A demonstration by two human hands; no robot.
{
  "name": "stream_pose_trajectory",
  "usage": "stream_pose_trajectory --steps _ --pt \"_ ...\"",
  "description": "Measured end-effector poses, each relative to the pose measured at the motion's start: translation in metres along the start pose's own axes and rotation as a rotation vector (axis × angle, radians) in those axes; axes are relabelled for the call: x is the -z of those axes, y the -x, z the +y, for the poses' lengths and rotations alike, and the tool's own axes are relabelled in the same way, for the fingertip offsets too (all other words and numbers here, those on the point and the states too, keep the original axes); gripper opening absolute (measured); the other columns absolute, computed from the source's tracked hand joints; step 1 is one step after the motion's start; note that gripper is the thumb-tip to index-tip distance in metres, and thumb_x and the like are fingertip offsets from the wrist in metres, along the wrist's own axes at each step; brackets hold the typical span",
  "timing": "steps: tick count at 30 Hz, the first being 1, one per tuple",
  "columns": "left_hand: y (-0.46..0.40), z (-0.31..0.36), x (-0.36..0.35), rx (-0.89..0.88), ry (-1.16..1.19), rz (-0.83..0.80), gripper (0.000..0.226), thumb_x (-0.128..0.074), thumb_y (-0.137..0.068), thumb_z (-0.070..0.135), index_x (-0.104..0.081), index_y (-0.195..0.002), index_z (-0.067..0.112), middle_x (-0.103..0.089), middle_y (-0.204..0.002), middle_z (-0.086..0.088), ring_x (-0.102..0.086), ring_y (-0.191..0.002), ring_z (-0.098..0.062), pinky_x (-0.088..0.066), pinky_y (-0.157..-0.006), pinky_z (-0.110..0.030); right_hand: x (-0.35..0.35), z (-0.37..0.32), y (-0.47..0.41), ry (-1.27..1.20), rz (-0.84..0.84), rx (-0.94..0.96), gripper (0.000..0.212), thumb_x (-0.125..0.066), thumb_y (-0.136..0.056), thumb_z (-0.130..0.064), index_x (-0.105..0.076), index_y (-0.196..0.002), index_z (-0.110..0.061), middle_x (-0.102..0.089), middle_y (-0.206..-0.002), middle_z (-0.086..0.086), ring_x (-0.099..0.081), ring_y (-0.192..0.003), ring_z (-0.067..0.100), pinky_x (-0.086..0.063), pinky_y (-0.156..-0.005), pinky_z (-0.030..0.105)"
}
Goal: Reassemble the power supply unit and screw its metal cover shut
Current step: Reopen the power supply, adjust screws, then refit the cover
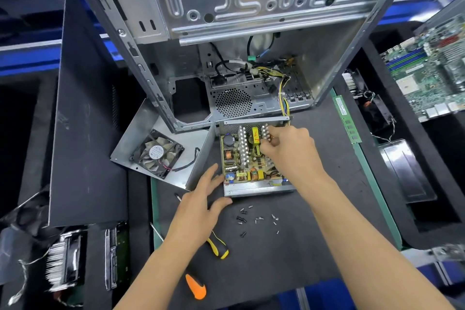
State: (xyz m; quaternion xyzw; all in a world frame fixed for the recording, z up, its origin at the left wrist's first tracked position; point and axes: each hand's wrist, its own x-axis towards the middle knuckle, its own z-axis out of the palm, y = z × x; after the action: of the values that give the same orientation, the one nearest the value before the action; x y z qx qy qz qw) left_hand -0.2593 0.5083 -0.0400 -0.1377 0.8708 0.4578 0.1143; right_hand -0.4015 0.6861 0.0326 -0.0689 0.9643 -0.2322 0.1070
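Observation:
The open power supply unit [251, 190] lies in the middle of the dark mat, its circuit board [242, 158] with heatsinks and coils exposed. Its metal cover [156, 131], with a black fan [156, 153] mounted on it, lies tilted to the left of the unit. My right hand [289, 148] reaches into the unit, fingers curled over the parts near the right heatsink. My left hand [201, 201] rests open against the unit's front left corner. Several loose screws [256, 219] lie in front of the unit.
An empty computer case [226, 20] stands behind the unit, wires running from it. Two screwdrivers, yellow-black [219, 246] and orange [196, 285], lie under my left arm. A RAM stick [348, 121] and a motherboard [427, 70] sit at the right, and a heatsink [63, 262] at the lower left.

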Motion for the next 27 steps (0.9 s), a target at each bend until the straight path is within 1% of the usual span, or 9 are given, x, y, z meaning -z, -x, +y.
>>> stream_pose_trajectory --steps 2,7,11,13,14,16,18,24,27 --pt "-0.001 0.000 0.000 -0.004 0.003 -0.004 0.074 -0.066 -0.095 0.030 -0.022 -0.151 0.047 -0.036 -0.118 0.063 -0.043 -0.133 -0.002 -0.028 -0.097 -0.017 0.000 0.000 0.000 0.014 0.000 -0.007 0.031 -0.057 -0.093 -0.025 -0.068 -0.114 -0.006 -0.070 -0.084 0.011 -0.063 -0.080 0.036 -0.056 -0.075 0.044" --pt "0.000 0.001 0.000 -0.016 0.011 -0.004 0.074 -0.066 -0.095 0.030 -0.020 -0.151 0.048 -0.036 -0.119 0.063 -0.043 -0.131 0.000 -0.028 -0.097 -0.016 0.000 0.000 0.001 0.025 0.000 -0.004 0.032 -0.056 -0.092 -0.025 -0.067 -0.116 -0.006 -0.070 -0.086 0.013 -0.062 -0.082 0.038 -0.056 -0.076 0.046" --pt "0.001 0.002 -0.001 -0.021 0.021 0.004 0.073 -0.066 -0.095 0.028 -0.022 -0.151 0.048 -0.036 -0.120 0.063 -0.042 -0.120 0.013 -0.025 -0.089 0.004 -0.002 0.000 0.002 0.039 0.001 -0.005 0.032 -0.055 -0.094 -0.025 -0.066 -0.119 -0.010 -0.069 -0.083 0.012 -0.061 -0.081 0.039 -0.056 -0.075 0.044" --pt "0.001 0.003 0.000 -0.019 0.025 0.004 0.073 -0.066 -0.096 0.028 -0.022 -0.151 0.048 -0.036 -0.120 0.063 -0.038 -0.113 0.021 -0.023 -0.087 0.008 -0.003 0.000 0.002 0.032 0.007 0.000 0.028 -0.054 -0.095 -0.024 -0.067 -0.115 -0.009 -0.068 -0.080 0.012 -0.060 -0.079 0.038 -0.055 -0.074 0.043" --pt "0.001 0.004 0.000 -0.018 0.025 0.005 0.073 -0.065 -0.096 0.028 -0.022 -0.151 0.048 -0.036 -0.120 0.062 -0.036 -0.111 0.022 -0.022 -0.087 0.008 -0.003 0.000 0.002 0.035 0.010 0.009 0.025 -0.054 -0.094 -0.023 -0.067 -0.110 -0.009 -0.068 -0.077 0.011 -0.059 -0.077 0.038 -0.054 -0.072 0.041" --pt "0.002 0.006 0.000 -0.020 0.019 0.008 0.072 -0.065 -0.096 0.028 -0.022 -0.151 0.047 -0.036 -0.121 0.062 -0.039 -0.113 0.019 -0.022 -0.088 0.008 -0.004 0.001 0.002 0.042 0.012 0.014 0.020 -0.053 -0.094 -0.023 -0.065 -0.101 -0.008 -0.067 -0.076 0.011 -0.057 -0.075 0.038 -0.053 -0.070 0.040" --pt "0.003 0.008 0.000 -0.025 0.018 0.004 0.072 -0.065 -0.096 0.028 -0.023 -0.151 0.046 -0.036 -0.121 0.062 -0.042 -0.116 0.013 -0.022 -0.088 0.008 -0.005 0.002 0.002 0.037 0.015 0.002 0.022 -0.053 -0.095 -0.023 -0.065 -0.104 -0.008 -0.067 -0.077 0.012 -0.058 -0.075 0.039 -0.055 -0.072 0.041" --pt "0.003 0.009 0.001 -0.018 0.027 -0.011 0.071 -0.064 -0.096 0.028 -0.023 -0.151 0.047 -0.035 -0.120 0.063 -0.033 -0.106 0.029 -0.022 -0.086 0.008 -0.009 0.005 0.005 0.001 0.037 -0.009 0.026 -0.053 -0.097 -0.027 -0.064 -0.115 -0.012 -0.068 -0.079 0.011 -0.058 -0.078 0.040 -0.054 -0.072 0.042" --pt "0.005 0.011 0.001 -0.016 0.042 -0.015 0.073 -0.066 -0.095 0.030 -0.022 -0.150 0.050 -0.036 -0.120 0.062 -0.038 -0.110 0.023 -0.024 -0.089 0.005 -0.010 0.007 0.007 -0.030 0.052 0.003 0.027 -0.055 -0.099 -0.032 -0.065 -0.114 -0.012 -0.071 -0.081 0.008 -0.060 -0.082 0.037 -0.047 -0.070 0.037"
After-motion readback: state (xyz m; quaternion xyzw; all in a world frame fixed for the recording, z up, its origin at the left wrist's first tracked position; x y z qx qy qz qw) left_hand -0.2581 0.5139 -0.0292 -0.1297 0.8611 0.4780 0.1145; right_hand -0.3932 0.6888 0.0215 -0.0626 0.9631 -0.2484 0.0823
